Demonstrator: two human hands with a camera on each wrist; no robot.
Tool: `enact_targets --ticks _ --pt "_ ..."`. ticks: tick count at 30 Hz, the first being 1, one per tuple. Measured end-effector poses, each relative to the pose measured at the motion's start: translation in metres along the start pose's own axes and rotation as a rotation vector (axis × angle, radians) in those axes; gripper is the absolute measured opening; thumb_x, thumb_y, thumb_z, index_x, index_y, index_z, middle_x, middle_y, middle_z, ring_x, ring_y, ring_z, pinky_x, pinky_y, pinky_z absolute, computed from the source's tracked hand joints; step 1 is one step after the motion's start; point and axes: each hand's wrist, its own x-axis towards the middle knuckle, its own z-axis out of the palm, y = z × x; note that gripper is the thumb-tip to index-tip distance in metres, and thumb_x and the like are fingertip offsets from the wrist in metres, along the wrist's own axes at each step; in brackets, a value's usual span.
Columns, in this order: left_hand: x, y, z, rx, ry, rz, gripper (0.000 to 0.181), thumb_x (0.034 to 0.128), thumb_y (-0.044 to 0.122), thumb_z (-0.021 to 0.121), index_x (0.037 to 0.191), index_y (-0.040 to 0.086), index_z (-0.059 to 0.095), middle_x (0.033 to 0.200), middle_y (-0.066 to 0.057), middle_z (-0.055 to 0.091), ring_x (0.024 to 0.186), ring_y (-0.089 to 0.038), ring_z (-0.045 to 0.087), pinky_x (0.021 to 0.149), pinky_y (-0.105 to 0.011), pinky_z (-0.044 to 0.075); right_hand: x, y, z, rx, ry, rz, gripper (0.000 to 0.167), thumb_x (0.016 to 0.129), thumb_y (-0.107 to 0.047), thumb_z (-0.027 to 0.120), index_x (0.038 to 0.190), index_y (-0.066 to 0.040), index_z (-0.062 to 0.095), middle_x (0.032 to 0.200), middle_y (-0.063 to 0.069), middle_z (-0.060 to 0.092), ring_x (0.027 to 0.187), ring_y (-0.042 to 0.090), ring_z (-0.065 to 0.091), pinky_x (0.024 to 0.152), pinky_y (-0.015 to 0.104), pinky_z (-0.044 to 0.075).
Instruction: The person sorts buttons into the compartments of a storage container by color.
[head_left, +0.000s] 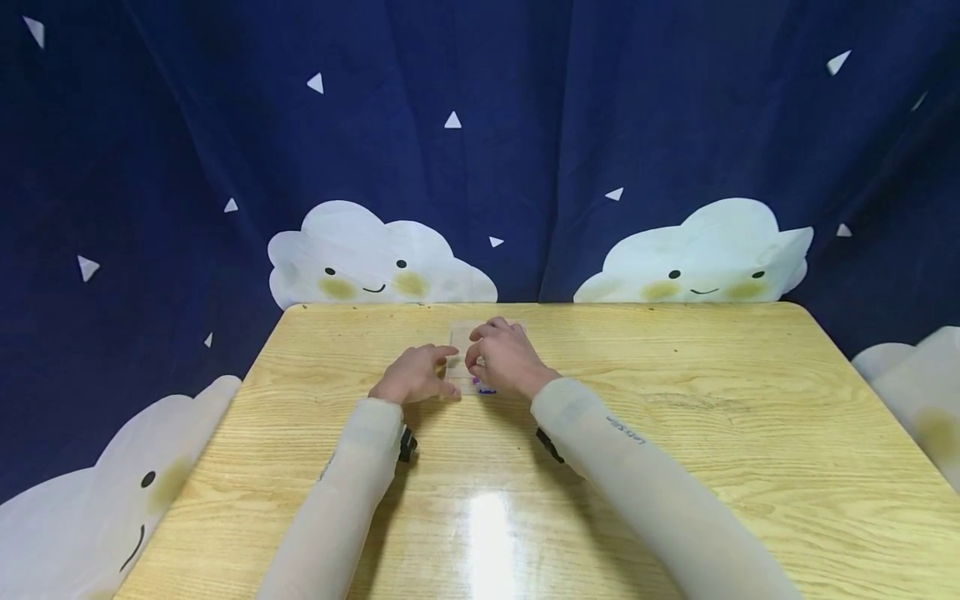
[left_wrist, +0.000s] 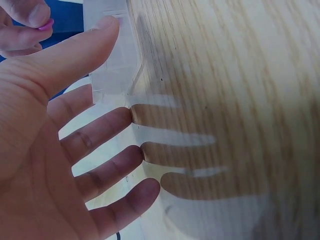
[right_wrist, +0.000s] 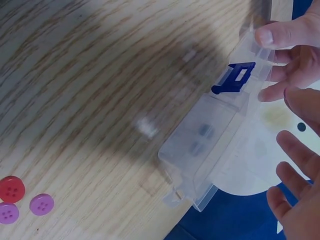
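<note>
A clear plastic box (head_left: 462, 335) with a blue latch (right_wrist: 235, 78) lies toward the back of the table. My left hand (head_left: 418, 375) is at its left end, fingers extended and spread, thumb by a corner in the left wrist view. My right hand (head_left: 507, 357) is over the box, pinching a small pink button (left_wrist: 46, 25) between thumb and finger; mostly its edge shows. Two dark round shapes (right_wrist: 205, 130) show through the box wall, too dim to identify. A red button (right_wrist: 12, 189) and two purple buttons (right_wrist: 41, 204) lie on the table in the right wrist view.
The wooden table (head_left: 675, 417) extends around the box on all sides. A dark blue curtain (head_left: 510, 83) with white clouds hangs behind its back edge. Light glares off the front of the tabletop.
</note>
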Motion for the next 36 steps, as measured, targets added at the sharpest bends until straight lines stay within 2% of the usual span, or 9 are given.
enact_targets --ticks 15,36 --pt "0.0015 0.0015 -0.0013 -0.016 -0.007 -0.019 0.080 0.0806 0.040 0.081 0.150 0.027 0.044 0.144 -0.009 0.058 0.133 -0.034 0.053 0.104 -0.054 0.048 0.0030 0.0021 0.0073 -0.018 0.014 -0.004 0.011 0.091 -0.026 0.071 0.098 -0.025 0.079 0.134 0.004 0.063 0.131 0.027 0.048 0.102 0.052 0.043" --pt "0.0010 -0.0004 -0.0003 -0.010 -0.008 -0.021 0.080 0.0810 0.040 0.081 0.150 0.027 0.044 0.144 -0.008 0.058 0.132 -0.034 0.054 0.103 -0.054 0.049 0.0055 -0.0003 0.0105 0.016 -0.016 0.020 0.011 0.091 -0.026 0.071 0.099 -0.024 0.079 0.135 0.004 0.062 0.133 0.026 0.047 0.106 0.052 0.041"
